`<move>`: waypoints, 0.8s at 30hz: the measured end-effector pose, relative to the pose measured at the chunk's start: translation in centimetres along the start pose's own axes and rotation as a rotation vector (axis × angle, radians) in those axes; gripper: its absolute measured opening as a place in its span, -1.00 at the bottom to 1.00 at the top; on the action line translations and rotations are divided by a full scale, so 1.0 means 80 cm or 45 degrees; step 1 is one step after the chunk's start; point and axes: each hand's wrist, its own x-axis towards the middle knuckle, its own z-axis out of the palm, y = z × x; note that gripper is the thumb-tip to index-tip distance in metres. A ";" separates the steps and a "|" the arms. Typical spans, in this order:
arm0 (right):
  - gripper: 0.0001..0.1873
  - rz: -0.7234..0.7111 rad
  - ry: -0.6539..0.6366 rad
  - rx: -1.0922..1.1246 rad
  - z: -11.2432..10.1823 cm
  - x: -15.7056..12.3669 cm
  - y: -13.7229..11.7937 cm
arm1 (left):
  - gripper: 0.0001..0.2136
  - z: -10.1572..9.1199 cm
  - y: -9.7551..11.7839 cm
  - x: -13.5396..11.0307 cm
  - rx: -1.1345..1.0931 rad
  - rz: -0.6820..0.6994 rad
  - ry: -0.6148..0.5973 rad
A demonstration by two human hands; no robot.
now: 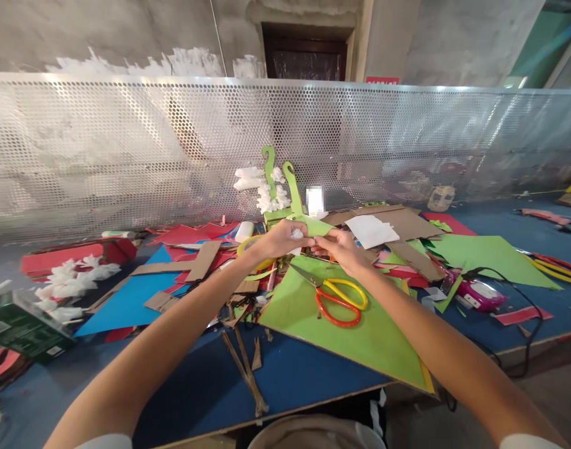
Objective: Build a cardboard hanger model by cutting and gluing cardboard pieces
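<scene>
Both my arms reach out over a blue table (pixel 210 380) littered with craft paper. My left hand (pixel 280 240) is closed around a small piece of white tissue (pixel 296 234) and the edge of a green paper piece (pixel 316 226). My right hand (pixel 342 247) pinches the same green piece from the right. Just behind my hands stands a green cardboard model (pixel 289 187) with two hooked uprights and white tissue tufts. Below my hands, scissors with yellow and orange handles (pixel 339 300) lie on a large green sheet (pixel 351 330).
A perforated metal screen (pixel 126 143) runs along the far side of the table. Red, blue and brown cardboard scraps (pixel 191 262) cover the middle. A pink glue gun (pixel 479 293) with a black cord lies at the right. White tissue tufts (pixel 74 277) and a green box (pixel 23 324) sit at the left.
</scene>
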 end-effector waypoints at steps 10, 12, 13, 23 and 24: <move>-0.58 -0.048 0.002 -0.070 0.002 -0.004 -0.006 | -0.70 0.002 -0.001 -0.001 -0.141 -0.146 0.018; -0.59 -0.064 0.026 -0.061 0.001 -0.003 -0.006 | -0.71 0.001 -0.003 -0.002 -0.214 -0.151 -0.005; -0.60 -0.069 0.038 -0.055 0.000 -0.002 -0.006 | -0.71 0.001 -0.004 -0.002 -0.240 -0.148 -0.011; -0.59 -0.077 0.044 -0.040 -0.001 0.000 -0.002 | -0.71 0.006 0.010 -0.002 -0.058 -0.066 0.084; -0.59 -0.081 0.048 -0.039 -0.001 0.001 -0.002 | -0.70 0.008 0.010 -0.002 -0.056 -0.072 0.096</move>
